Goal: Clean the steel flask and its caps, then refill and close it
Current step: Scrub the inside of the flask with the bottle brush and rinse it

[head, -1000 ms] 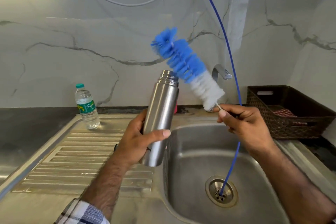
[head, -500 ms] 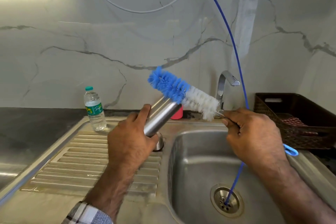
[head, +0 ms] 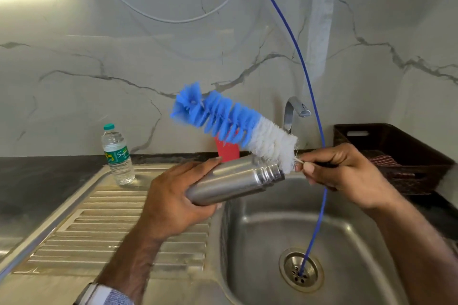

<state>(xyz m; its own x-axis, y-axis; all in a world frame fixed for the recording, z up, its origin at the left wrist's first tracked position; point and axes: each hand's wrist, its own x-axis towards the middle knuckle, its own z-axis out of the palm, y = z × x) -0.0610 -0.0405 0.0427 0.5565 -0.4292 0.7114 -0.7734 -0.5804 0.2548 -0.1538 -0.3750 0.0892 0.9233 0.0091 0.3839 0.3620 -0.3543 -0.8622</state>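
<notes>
Over the sink (head: 260, 230), the left hand (head: 173, 203) grips the steel flask (head: 235, 181) sideways, mouth pointing right; the right hand (head: 347, 176) pinches the bottle brush (head: 235, 124) handle, bristles resting just above the mouth.

I'm standing in a home kitchen. In front of me is a steel sink (head: 347, 235) with a ribbed drainboard (head: 119, 225) on its left and a drain (head: 301, 270) in the basin. A curved tap (head: 292, 111) rises behind it against a white marble-look wall (head: 124, 62) with grey veins. The counter (head: 37, 181) is dark stone. A small water bottle (head: 117, 156) stands on the drainboard's far edge, and a dark woven basket (head: 401, 156) holding a checked cloth (head: 381, 160) sits to the right.
</notes>
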